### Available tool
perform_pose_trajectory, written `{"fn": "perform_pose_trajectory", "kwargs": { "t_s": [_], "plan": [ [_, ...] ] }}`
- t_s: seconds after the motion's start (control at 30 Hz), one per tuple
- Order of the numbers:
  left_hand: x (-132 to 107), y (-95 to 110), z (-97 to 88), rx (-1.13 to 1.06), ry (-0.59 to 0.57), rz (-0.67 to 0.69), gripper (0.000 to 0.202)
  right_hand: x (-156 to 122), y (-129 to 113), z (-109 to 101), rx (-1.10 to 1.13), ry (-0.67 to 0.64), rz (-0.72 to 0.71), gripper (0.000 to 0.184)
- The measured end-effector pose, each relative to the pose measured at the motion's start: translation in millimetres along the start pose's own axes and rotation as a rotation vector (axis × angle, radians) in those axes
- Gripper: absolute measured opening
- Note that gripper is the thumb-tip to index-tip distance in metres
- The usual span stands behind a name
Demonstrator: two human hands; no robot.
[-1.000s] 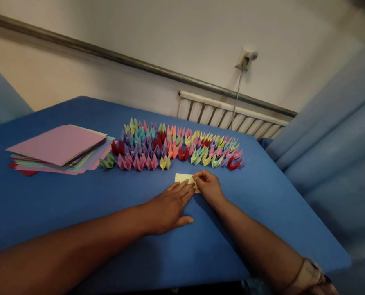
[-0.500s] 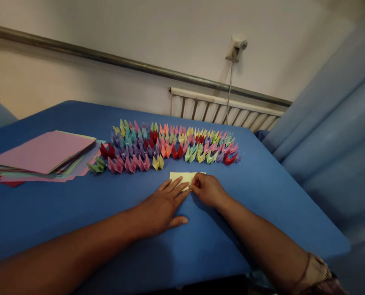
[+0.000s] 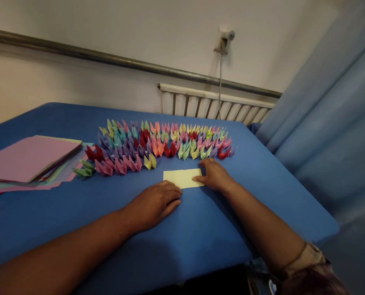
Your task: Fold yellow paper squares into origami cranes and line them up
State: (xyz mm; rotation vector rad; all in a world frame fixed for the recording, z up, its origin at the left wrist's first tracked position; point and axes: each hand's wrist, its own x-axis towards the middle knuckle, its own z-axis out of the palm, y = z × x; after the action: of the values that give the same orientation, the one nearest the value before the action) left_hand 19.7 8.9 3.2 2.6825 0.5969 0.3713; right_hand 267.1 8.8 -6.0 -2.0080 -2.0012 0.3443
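A pale yellow folded paper point(image 3: 181, 178) lies flat on the blue table point(image 3: 201, 229). My right hand point(image 3: 213, 176) rests on its right end, fingers pressed down on the sheet. My left hand point(image 3: 153, 203) lies on the table just below the paper's near left edge, fingers loosely curled, holding nothing. Beyond the paper stand rows of several small folded paper pieces point(image 3: 164, 141) in many colours.
A stack of coloured paper sheets point(image 3: 29, 162), pink on top, lies at the left. A white radiator point(image 3: 216, 106), a wall rail and a socket with a cord are behind the table. Blue curtain point(image 3: 330, 114) hangs at the right.
My left hand drew back off the yellow paper toward me and curled. My right hand slid to the paper's right end and now presses it flat. More of the paper shows.
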Motion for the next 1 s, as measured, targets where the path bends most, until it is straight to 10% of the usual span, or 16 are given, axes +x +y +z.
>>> {"fn": "perform_pose_trajectory", "kwargs": {
  "t_s": [0.47,0.7,1.0],
  "plan": [
    [6,-11,5.0,-0.261,0.114,-0.13,0.022,0,-1,3,0.078,-0.076,-0.103,0.03],
    [6,-9,4.1,-0.323,0.163,-0.162,0.02,1,-5,27,0.671,-0.022,-0.003,0.056],
    [6,-9,0.4,-0.486,0.815,-0.508,0.039,-5,-11,14,0.939,0.299,-0.211,0.04]
  ]
}}
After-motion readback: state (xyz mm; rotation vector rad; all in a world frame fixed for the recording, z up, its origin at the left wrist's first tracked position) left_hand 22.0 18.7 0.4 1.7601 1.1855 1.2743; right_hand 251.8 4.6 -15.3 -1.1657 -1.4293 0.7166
